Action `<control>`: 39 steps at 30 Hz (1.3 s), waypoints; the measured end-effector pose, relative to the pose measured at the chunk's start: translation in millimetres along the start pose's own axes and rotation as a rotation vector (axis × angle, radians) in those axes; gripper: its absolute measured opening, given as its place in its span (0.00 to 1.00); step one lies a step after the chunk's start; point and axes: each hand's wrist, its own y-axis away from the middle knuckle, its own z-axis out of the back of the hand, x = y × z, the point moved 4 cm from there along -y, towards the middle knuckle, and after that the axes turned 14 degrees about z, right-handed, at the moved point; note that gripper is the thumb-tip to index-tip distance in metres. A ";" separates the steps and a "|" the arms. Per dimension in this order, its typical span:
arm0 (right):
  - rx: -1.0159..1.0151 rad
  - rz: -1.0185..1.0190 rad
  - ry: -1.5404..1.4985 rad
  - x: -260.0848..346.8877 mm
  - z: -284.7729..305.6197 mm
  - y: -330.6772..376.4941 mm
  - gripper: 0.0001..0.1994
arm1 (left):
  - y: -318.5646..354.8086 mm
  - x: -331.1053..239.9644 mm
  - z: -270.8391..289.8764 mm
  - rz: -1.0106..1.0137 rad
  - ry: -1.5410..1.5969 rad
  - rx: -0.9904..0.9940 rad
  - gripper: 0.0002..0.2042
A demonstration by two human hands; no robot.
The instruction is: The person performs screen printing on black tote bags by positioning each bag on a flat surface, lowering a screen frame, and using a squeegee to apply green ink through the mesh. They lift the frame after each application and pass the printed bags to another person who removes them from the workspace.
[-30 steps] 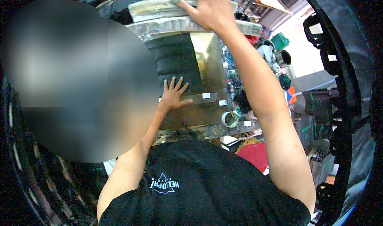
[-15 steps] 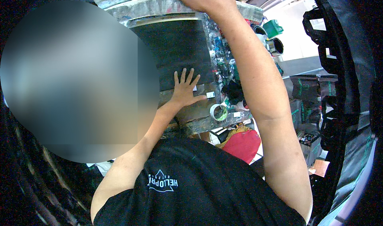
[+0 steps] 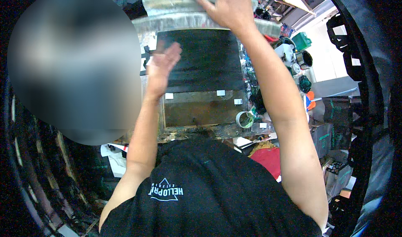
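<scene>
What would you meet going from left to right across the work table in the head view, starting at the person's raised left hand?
Left hand → black sheet → roll of tape → green container.

A paint-stained, cluttered worktable fills the middle, with a roll of tape near its right edge, green tubs and a dark pot farther right on a bright pale floor, and dark black frames along the right.
</scene>
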 end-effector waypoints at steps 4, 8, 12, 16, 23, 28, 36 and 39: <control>0.304 0.081 -0.067 44.1 -13.4 86.3 0.28 | 62.4 -59.8 15.1 0.246 0.675 0.022 0.56; 0.552 0.029 -0.285 64.3 -80.8 156.6 0.29 | 102.0 61.6 42.1 0.531 0.528 -0.261 0.59; 0.654 0.029 -0.301 65.3 -103.5 177.3 0.29 | 111.4 123.0 68.6 0.686 0.483 -0.259 0.58; 0.772 0.001 -0.347 80.9 -108.9 202.3 0.31 | 109.4 146.0 77.9 0.772 0.452 -0.317 0.57; 0.518 0.030 -0.178 102.0 -136.4 219.0 0.31 | 108.5 139.3 71.0 0.757 0.426 -0.273 0.55; 0.481 0.004 -0.107 40.0 -213.8 164.2 0.30 | 104.8 140.5 74.3 0.852 0.492 -0.310 0.53; 0.549 0.023 -0.060 -54.6 -327.1 77.0 0.34 | 99.5 149.1 80.0 0.903 0.599 -0.269 0.56; 0.587 0.074 -0.089 -70.2 -347.3 58.9 0.33 | 99.0 148.1 83.5 0.965 0.528 -0.225 0.55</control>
